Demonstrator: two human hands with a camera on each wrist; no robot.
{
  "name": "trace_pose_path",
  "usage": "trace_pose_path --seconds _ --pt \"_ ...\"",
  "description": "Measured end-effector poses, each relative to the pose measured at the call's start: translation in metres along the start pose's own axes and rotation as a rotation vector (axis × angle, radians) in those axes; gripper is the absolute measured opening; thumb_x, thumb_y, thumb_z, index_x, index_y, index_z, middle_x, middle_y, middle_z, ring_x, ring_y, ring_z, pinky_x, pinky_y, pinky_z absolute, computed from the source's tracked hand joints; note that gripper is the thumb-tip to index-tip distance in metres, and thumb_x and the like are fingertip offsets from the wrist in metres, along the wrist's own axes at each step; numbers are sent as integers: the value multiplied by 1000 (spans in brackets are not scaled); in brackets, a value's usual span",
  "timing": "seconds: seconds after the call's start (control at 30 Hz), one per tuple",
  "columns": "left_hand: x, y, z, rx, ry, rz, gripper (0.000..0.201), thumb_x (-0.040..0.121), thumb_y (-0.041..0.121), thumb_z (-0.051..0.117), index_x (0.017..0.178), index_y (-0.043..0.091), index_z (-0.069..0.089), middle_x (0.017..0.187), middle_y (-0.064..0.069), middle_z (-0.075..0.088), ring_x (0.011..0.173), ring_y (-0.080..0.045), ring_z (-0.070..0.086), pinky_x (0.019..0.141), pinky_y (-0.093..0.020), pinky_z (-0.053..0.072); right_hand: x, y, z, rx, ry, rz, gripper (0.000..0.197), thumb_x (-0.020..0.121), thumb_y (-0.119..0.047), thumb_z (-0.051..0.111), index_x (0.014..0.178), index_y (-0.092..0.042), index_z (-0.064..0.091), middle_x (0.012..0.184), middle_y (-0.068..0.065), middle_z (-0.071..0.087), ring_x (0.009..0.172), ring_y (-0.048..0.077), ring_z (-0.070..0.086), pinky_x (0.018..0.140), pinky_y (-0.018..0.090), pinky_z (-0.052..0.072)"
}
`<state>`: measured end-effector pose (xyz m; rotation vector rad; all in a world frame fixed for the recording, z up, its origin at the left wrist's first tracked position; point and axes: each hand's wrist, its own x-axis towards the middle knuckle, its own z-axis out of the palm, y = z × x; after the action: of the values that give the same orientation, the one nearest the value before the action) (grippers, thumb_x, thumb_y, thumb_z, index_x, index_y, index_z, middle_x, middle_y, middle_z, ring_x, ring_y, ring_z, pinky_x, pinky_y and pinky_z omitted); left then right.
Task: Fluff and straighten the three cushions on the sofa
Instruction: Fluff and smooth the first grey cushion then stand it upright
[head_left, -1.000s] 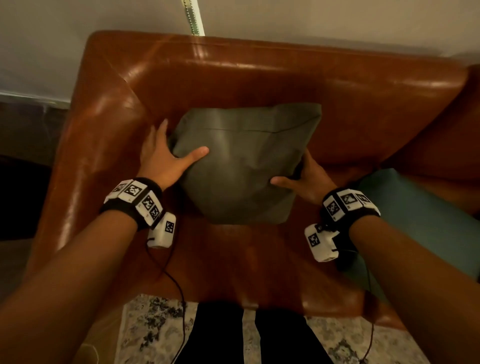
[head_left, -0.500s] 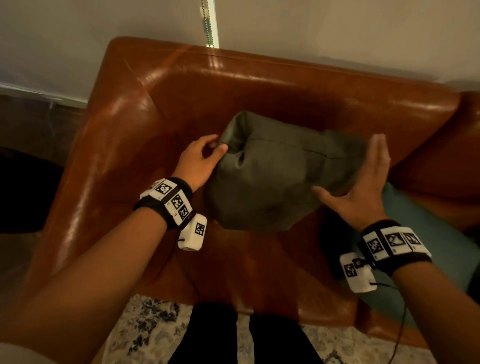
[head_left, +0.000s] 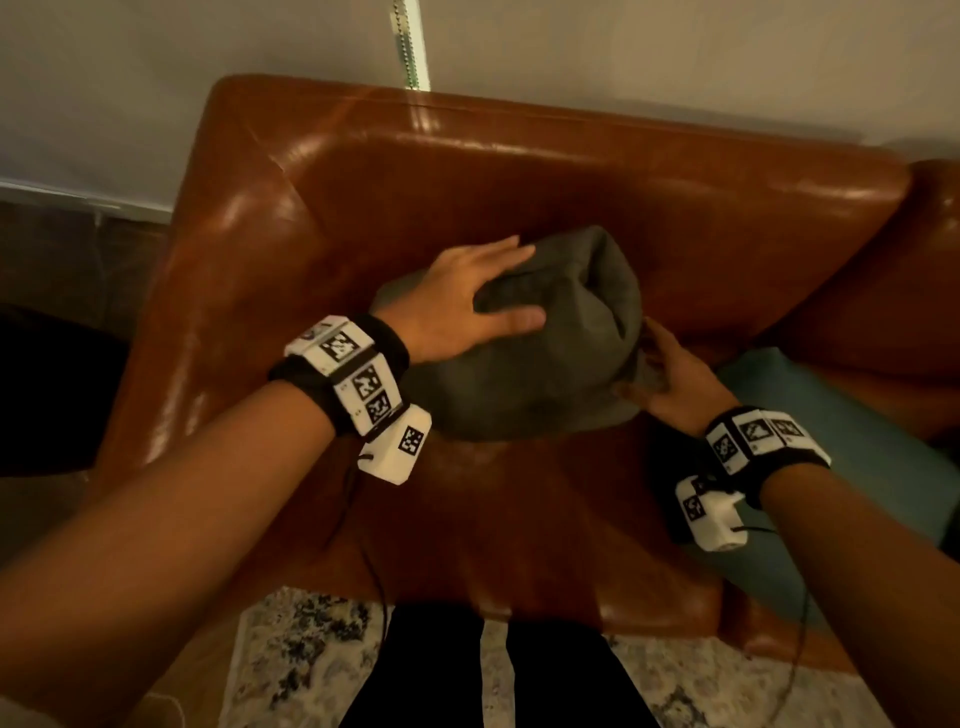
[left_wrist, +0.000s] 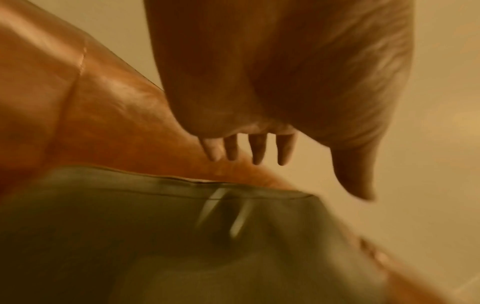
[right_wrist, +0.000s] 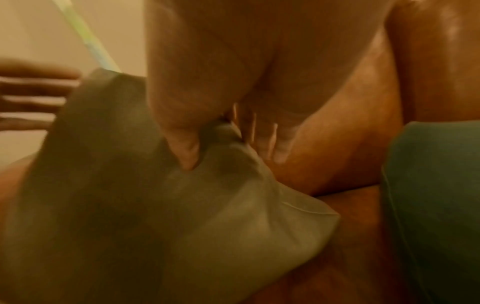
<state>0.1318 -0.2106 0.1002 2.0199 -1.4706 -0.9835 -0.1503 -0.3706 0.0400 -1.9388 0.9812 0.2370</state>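
Note:
A grey-green cushion (head_left: 545, 364) lies bunched up on the seat of the brown leather sofa (head_left: 519, 182). My left hand (head_left: 467, 301) is spread flat over its upper left, fingers straight and thumb out. In the left wrist view the left hand (left_wrist: 259, 102) shows straight fingers over the cushion (left_wrist: 182, 236); contact is blurred. My right hand (head_left: 675, 374) grips the cushion's right end. In the right wrist view its thumb (right_wrist: 187, 152) presses into the fabric (right_wrist: 207, 205) with the fingers behind. A teal cushion (head_left: 831, 467) lies on the seat to the right.
The sofa's left armrest (head_left: 208, 312) and backrest close in the seat corner. A patterned rug (head_left: 311, 665) and my dark trouser legs (head_left: 415, 675) are at the sofa's front edge. A blind cord (head_left: 410, 47) hangs against the wall behind.
My left hand moved from the cushion's left end onto its top and flattened. My right hand went from an open palm at the right side to gripping that end. The cushion is more bunched.

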Motion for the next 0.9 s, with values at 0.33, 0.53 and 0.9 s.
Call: trace_pose_path --seconds 0.33,0.53,0.9 --pt "-24 -57 53 205 -15 -127 107 85 74 63 165 38 1 174 7 -7 160 -17 -6 125 -54 3 7 -38 15 -162 176 -89 93 79 -88 40 156 -35 39 169 3 25 155 25 19 125 50 13" --pt "-51 -88 57 -161 188 -556 117 71 95 53 163 32 19 170 -3 26 156 -27 25 126 -48 23 21 -48 4 -245 181 50 67 88 -70 53 137 -24 58 138 4 61 134 28 50 112 49 23" --pt "-54 -51 27 -513 399 -584 48 94 43 72 134 17 63 127 -1 68 112 -17 64 101 -37 53 5 -68 -15 178 206 39 40 91 -22 75 125 -22 53 122 0 61 110 22 61 91 42 52"
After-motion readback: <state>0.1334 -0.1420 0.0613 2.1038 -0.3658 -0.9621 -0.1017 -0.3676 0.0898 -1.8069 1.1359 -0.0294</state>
